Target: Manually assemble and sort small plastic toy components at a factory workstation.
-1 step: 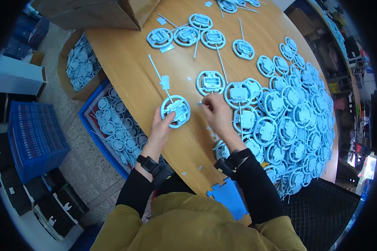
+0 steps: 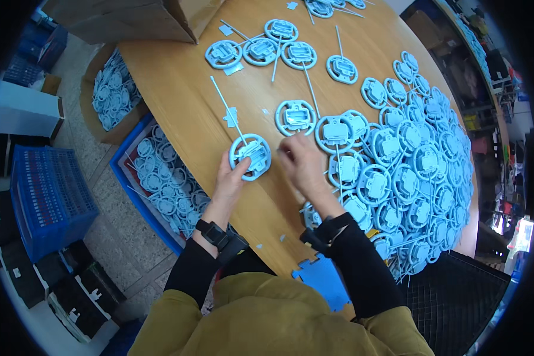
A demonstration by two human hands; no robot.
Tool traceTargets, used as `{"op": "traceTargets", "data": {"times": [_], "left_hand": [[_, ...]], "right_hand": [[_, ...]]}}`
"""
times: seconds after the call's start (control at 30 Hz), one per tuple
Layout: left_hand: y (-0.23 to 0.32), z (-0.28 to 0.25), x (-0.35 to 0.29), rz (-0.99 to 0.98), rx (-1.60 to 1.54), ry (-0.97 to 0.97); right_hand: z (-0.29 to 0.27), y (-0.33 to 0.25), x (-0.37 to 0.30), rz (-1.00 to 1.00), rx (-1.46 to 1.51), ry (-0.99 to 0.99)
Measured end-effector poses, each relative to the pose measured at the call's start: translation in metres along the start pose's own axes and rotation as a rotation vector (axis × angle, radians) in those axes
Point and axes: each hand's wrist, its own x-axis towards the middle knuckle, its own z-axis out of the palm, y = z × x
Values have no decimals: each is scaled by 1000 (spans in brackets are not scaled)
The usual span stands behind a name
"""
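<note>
My left hand [image 2: 232, 174] is closed on the near-left rim of a light blue plastic toy steering wheel [image 2: 261, 172], thumb over its front. A thin rod sticks out from the wheel toward the far left, past a small blue flat piece [image 2: 231, 117] on the table. To the right, my right hand [image 2: 302, 163] hovers just apart from the wheel, its fingers curled together and partly smeared. Whatever may be between those fingertips cannot be made out. Just beyond it lies another steering wheel [image 2: 296, 129] with a rectangular recess in its hub.
A large heap of similar wheels [image 2: 410, 184] covers the right of the wooden table [image 2: 166, 77]. Several more lie at the far side. A cardboard box [image 2: 124, 21] stands far left. Below the left edge, a blue crate [image 2: 137, 199] and a carton [image 2: 89, 110] hold more parts.
The held wheel and my left hand have shifted very slightly to the right. My right hand has moved slightly left, and the small pale bit at its fingertips no longer shows.
</note>
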Motion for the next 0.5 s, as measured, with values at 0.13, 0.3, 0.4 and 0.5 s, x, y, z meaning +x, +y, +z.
{"op": "traceTargets", "data": {"times": [0.13,0.3,0.4,0.5], "left_hand": [[-7,43,-1,-24,-187,-24],[-17,52,0,-38,-228,17],[-18,50,5,-2,-193,-21],[-18,51,8,-57,-178,-73]], "right_hand": [[9,-15,-17,17,-156,-84],[13,-11,-30,25,56,44],[10,2,-35,309,505,65],[-2,15,-31,540,692,97]]}}
